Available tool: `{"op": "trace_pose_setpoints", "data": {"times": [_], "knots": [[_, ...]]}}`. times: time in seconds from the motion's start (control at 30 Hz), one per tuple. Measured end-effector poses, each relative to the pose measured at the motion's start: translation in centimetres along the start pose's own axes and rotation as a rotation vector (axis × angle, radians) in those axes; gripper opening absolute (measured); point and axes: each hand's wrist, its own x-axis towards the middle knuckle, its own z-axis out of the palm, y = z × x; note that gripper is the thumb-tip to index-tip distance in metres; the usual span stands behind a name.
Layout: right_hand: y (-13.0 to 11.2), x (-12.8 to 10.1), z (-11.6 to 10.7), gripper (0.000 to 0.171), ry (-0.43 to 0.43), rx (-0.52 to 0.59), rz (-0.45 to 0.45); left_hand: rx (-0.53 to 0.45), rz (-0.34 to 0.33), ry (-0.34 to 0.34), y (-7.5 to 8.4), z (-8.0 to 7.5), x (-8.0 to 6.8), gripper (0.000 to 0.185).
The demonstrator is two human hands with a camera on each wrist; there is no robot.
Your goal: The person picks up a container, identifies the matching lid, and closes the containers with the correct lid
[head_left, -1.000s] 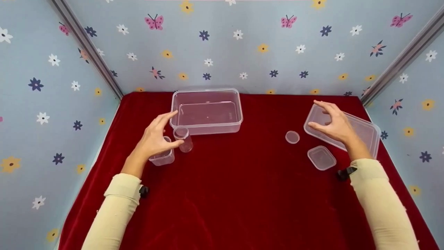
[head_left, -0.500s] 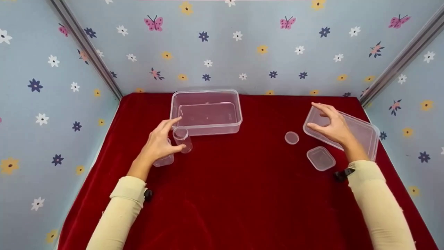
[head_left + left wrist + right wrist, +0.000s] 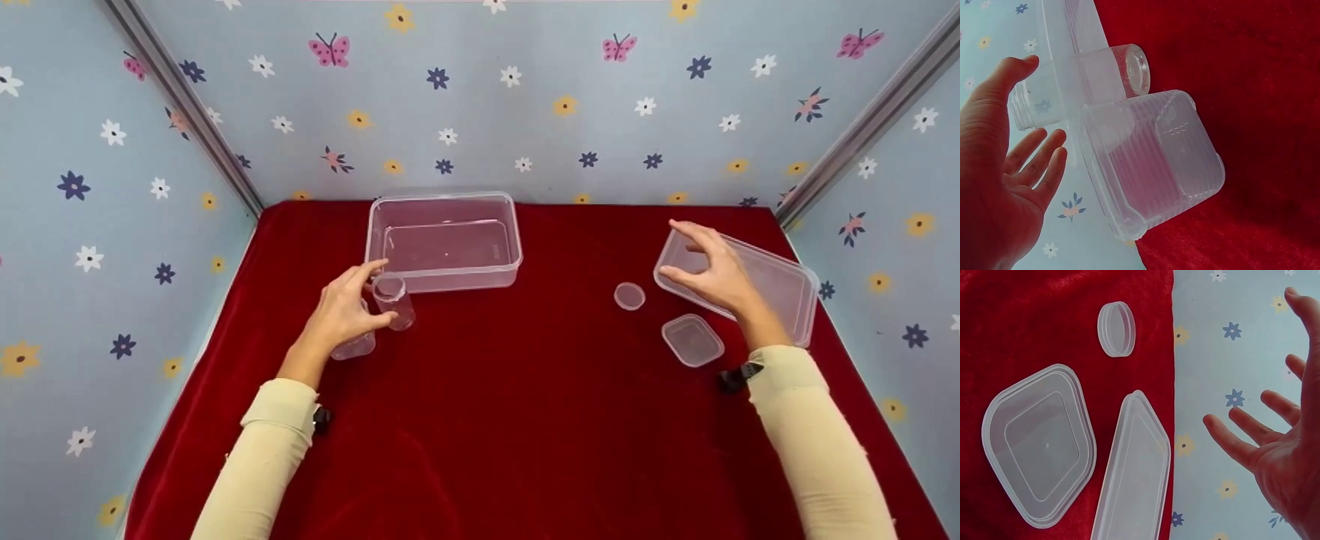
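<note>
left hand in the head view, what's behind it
The small container: its near part shows below the left hand, which covers much of the rest in that view.

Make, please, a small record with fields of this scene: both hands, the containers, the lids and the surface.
Left hand: beside the clear jar, fingers relaxed; contact cannot be told
Right hand: above the large lid, fingers apart, holding nothing
Containers: jar upright; small tub next to it, partly hidden by the left hand in the head view; large box behind, open-topped
Other lids: round lid, small rectangular lid
Surface: red cloth
</note>
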Motion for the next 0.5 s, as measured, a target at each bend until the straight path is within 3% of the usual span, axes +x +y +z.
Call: {"op": "trace_pose_setpoints", "data": {"times": [0.23,0.5], "knots": [[-0.06,-0.11,0.42,0.080,0.003,0.016,-0.009,0.023,-0.043,-0.018,0.13,0.25,0.05,0.085],[0.14,-0.16,0.75,0.081,0.000,0.021,-0.017,0.014,-0.012,-0.016,0.06,0.57,0.28,0.083]]}}
